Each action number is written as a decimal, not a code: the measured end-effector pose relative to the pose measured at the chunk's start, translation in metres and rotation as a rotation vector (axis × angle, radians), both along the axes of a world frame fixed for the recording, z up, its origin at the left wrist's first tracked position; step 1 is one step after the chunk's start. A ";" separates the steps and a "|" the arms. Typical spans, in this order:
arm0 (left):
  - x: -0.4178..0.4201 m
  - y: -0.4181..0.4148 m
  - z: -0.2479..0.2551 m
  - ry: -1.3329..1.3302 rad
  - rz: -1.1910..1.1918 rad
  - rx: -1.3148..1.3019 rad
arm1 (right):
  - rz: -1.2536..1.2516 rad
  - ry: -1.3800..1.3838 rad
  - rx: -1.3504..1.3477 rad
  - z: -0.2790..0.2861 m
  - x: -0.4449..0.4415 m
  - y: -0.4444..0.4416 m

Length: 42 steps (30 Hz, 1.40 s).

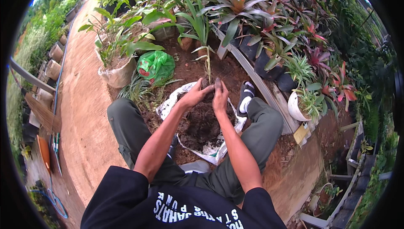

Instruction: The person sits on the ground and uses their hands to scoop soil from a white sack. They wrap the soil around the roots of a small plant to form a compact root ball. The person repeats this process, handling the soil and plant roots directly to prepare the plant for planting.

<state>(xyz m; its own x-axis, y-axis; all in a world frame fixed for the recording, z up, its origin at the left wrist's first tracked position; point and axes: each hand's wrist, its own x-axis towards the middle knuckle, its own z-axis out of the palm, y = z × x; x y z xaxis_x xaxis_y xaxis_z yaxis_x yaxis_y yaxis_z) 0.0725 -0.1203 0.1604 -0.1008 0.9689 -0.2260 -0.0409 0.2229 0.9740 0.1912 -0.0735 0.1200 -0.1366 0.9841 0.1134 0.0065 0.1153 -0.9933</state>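
Observation:
My left hand (pixel 196 96) and my right hand (pixel 220 96) are cupped around a dark clump of soil (pixel 208 94) at the base of a young plant. Its pale stem (pixel 208 63) rises between my fingertips, with a few narrow leaves near the top. Soil darkens my fingers, and the roots are hidden. Under my hands, a white sack (pixel 173 101) with a rolled-down rim holds loose dark potting soil (pixel 200 126). It sits on the ground between my bent knees.
A green plastic bag (pixel 156 66) lies ahead to the left, near a potted leafy plant in a pale grow bag (pixel 118 73). A metal rail (pixel 255 74) runs along the right, before bromeliads (pixel 238 6). A white pot (pixel 296 106) and a yellow phone-like object (pixel 301 132) are further right.

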 end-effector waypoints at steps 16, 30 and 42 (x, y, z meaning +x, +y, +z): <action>0.024 0.010 -0.013 -0.189 0.032 0.103 | -0.138 0.018 0.065 0.004 0.015 0.003; 0.021 -0.012 -0.030 -0.048 0.230 0.228 | -0.073 0.012 0.021 0.007 -0.009 -0.018; 0.010 -0.025 -0.035 -0.049 0.311 0.249 | -0.047 0.085 0.153 0.010 -0.029 -0.032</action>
